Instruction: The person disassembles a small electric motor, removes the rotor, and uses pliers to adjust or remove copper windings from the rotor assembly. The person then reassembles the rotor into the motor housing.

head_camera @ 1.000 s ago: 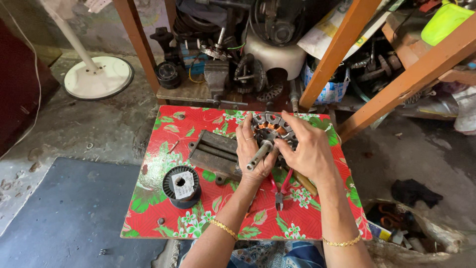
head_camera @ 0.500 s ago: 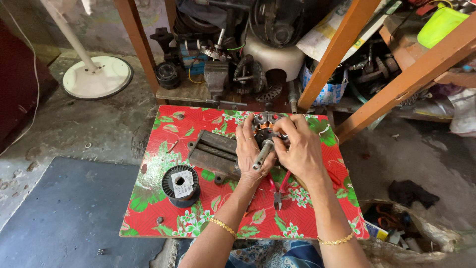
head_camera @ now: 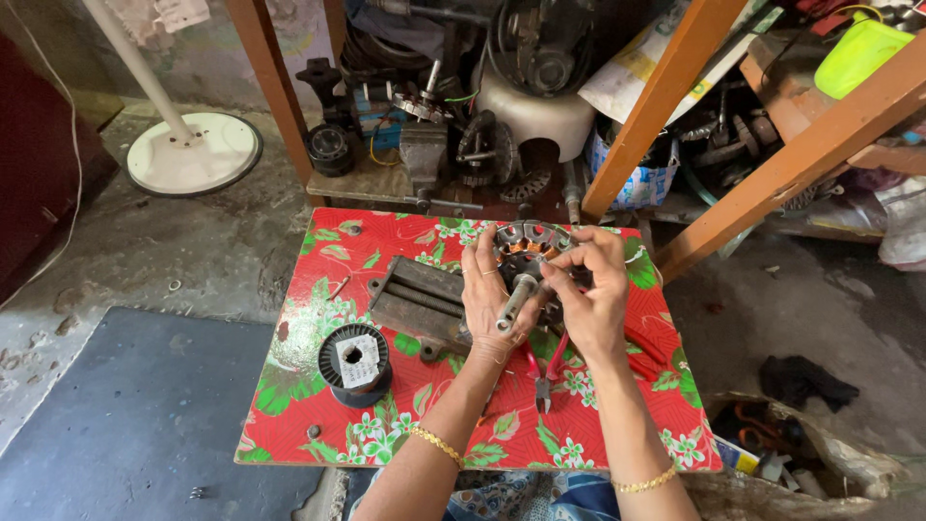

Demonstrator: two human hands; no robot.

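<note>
The table [head_camera: 318, 405] was a small one with a red floral cover, sitting on bare concrete floor [head_camera: 174, 260]. On it were a dark metal block [head_camera: 417, 304] near the middle, a wire spool [head_camera: 354, 361] at the front left, red-handled pliers [head_camera: 546, 371] and a few loose screws [head_camera: 314, 430].

A wire spool [head_camera: 354, 363] sits near red-handled pliers [head_camera: 546, 371].

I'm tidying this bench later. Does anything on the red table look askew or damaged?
Nothing looks damaged. The red-handled pliers lie loose below the hands, and a small screw sits near the table's front edge, where it might roll off.
</note>
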